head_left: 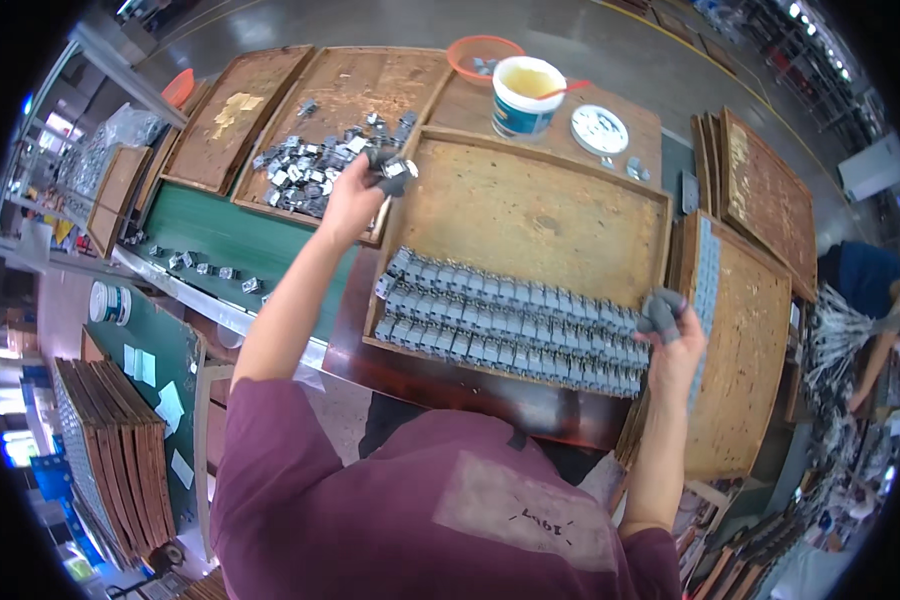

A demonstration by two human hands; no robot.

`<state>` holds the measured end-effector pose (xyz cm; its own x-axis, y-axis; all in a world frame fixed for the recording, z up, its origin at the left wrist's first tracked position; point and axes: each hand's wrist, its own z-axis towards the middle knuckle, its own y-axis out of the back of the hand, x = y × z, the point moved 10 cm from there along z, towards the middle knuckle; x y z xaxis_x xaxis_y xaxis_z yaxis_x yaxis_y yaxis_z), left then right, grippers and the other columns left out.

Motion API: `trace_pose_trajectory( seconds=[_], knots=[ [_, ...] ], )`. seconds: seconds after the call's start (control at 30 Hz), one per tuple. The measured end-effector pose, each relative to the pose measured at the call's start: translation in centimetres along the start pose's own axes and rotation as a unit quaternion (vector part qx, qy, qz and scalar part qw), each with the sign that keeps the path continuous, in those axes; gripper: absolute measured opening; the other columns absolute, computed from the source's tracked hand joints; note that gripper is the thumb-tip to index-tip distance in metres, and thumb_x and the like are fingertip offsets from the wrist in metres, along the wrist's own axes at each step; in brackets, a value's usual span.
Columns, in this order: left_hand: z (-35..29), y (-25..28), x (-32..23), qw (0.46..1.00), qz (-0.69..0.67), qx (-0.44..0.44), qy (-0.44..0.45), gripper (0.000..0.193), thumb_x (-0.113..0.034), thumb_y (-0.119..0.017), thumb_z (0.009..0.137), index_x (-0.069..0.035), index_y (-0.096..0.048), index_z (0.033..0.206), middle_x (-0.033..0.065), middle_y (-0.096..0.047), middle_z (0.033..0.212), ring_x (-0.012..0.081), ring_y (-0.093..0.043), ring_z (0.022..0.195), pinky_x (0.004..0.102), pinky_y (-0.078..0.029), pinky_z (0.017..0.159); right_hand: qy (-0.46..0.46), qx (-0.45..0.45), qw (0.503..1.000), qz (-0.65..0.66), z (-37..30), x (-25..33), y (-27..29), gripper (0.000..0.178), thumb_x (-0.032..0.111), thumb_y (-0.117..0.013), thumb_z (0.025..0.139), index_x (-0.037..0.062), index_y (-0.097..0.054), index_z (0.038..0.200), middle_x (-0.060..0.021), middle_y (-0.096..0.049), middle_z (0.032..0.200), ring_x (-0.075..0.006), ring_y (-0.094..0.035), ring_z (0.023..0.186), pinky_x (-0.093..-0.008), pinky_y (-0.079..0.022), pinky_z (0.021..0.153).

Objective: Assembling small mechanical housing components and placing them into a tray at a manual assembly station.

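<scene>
My left hand (368,182), with dark covers on its fingertips, is closed on a small shiny metal part (411,169). It is over the left rim of the wooden tray (540,215), beside a heap of loose metal parts (305,170) in another tray. Along the near side of the middle tray lie three rows of grey metal parts (510,325), set tightly side by side. My right hand (672,325), also with dark fingertip covers, is at the tray's right rim by the rows' right end. Its fingers are curled together; anything between them is hidden.
A white bucket (523,105) of yellowish paste with a red stick stands beyond the tray, near an orange bowl (484,58) and a white lid (599,130). Several parts line the green surface (270,245) at left. Another tray (740,340) lies at right, with stacked trays (120,450) lower left.
</scene>
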<state>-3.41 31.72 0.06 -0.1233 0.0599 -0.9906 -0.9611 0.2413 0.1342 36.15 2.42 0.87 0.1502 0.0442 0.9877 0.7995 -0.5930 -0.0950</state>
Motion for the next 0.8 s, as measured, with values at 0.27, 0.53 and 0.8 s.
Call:
trace_pose_trajectory(
  seconds=[0.27,0.53,0.8],
  knots=[
    [-14.6,-14.7,-4.8,0.947,-0.238,0.211,0.048,0.037,0.001,-0.071,0.087,-0.004,-0.063,0.123,-0.0001,-0.062,0.114,0.0102,-0.059,0.106,0.0253,-0.049,0.088,-0.018,0.135,0.991,0.000,-4.9,1.9,-7.8,0.034,0.006,-0.073,0.086,-0.0011,-0.060,0.116,-0.0078,-0.068,0.092,-0.0169,-0.066,0.076,-0.0307,-0.055,0.067],
    [-18.7,-19.1,-9.1,0.926,-0.191,0.324,-0.022,0.039,-0.005,-0.070,0.089,0.001,-0.059,0.126,0.0054,-0.056,0.123,0.0167,-0.057,0.114,0.0310,-0.049,0.095,0.332,0.120,0.847,-0.399,-10.7,8.1,-9.1,0.032,0.006,-0.076,0.074,-0.0029,-0.059,0.099,-0.0137,-0.058,0.083,-0.0332,-0.063,0.070,-0.0405,-0.052,0.059],
    [-20.7,-21.3,-9.0,0.945,-0.076,0.313,-0.060,0.038,0.005,-0.062,0.088,-0.003,-0.062,0.125,0.0116,-0.055,0.124,0.0251,-0.058,0.112,0.0338,-0.045,0.100,0.361,0.107,0.810,-0.450,-11.4,8.4,-8.6,0.032,0.003,-0.076,0.067,-0.0022,-0.063,0.095,-0.0131,-0.057,0.084,-0.0317,-0.062,0.073,-0.0392,-0.051,0.062]
  ],
)
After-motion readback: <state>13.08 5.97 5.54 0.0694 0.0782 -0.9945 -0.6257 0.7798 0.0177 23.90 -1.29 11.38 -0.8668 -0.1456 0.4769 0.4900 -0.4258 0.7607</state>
